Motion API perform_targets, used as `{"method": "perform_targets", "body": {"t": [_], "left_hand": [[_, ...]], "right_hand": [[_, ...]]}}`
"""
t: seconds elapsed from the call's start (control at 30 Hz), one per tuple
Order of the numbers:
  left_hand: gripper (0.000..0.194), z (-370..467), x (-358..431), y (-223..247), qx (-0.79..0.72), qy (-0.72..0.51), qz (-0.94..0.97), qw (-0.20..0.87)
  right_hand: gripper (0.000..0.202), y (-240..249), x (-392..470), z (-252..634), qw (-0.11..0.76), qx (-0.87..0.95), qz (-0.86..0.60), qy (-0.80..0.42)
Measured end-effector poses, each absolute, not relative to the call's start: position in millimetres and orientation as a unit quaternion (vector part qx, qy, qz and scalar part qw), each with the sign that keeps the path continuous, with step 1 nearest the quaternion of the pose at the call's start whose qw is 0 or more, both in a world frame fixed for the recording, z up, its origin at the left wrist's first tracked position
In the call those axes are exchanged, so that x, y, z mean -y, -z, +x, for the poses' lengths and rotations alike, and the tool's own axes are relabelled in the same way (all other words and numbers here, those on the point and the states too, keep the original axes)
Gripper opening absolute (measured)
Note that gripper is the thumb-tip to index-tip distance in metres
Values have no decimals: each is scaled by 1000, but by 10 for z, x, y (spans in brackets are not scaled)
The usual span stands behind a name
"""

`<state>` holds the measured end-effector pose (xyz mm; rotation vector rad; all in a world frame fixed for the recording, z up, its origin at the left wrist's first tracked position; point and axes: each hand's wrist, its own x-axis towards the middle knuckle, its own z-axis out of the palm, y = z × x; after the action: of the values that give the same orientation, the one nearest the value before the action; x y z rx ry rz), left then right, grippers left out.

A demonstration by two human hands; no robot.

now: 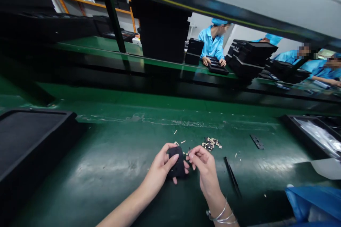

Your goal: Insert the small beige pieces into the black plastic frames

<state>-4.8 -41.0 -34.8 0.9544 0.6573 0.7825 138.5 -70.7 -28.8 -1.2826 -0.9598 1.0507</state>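
Observation:
A small black rectangular part [179,163] is held over the green mat, with my left hand [162,163] wrapped around it and the thumb on its face. Just right of it, my right hand [203,161] has thumb and index finger pinched together; a tiny dark sliver shows at the fingertips, too small to name. A pile of small black and beige pieces [211,143] lies beyond my right hand. Black tweezers [231,175] rest on the mat to the right. Farther right lies a flat dark grey plate [257,142].
A large black tray [34,120] stands at the left, and another tray [306,131] with clear plastic at the right. Blue material [314,202] is at the lower right. Beyond a dark rail, people in blue work among stacked black trays [250,53].

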Motion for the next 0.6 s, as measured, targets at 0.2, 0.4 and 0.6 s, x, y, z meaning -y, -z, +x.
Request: {"method": "perform_targets", "body": {"t": [0.2, 0.4, 0.6], "left_hand": [[29, -61, 547, 266, -337, -368, 438, 748], [29, -91, 591, 219, -382, -349, 483, 706], [31, -99, 599, 230, -399, -346, 529, 664]], "right_hand": [[12, 268, 775, 1273, 534, 457, -601, -381], [8, 232, 829, 1224, 507, 517, -633, -274], [6, 241, 848, 1226, 481, 537, -646, -250]]}}
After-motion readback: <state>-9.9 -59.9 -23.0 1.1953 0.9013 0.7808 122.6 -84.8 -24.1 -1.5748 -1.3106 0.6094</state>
